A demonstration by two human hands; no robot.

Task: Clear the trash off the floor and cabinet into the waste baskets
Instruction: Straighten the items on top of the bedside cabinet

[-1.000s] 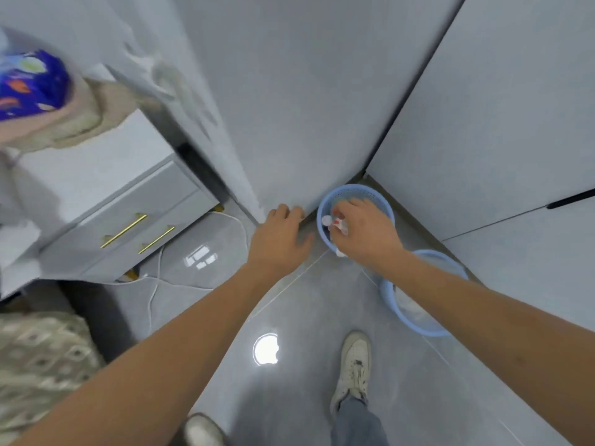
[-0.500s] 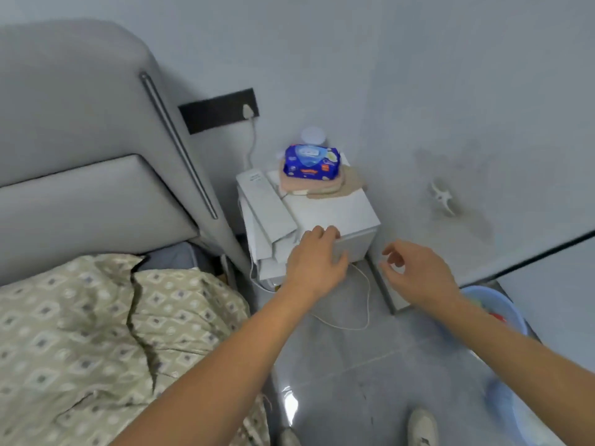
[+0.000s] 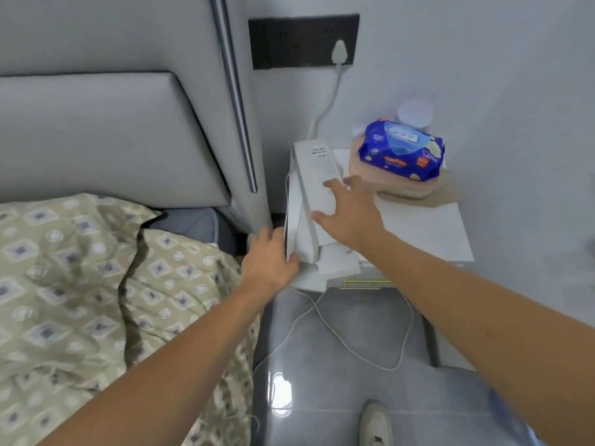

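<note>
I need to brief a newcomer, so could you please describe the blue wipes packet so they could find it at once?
Find the white bedside cabinet between the grey headboard and the wall. At its back right corner, the blue wipes packet lies on folded beige cloth. It is the only bright, printed thing there; the boxes beside it are plain white.

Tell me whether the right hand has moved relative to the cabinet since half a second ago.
Yes. The right hand was off the cabinet's right front corner; now it reaches over the top, fingers spread on the long white box.
</note>
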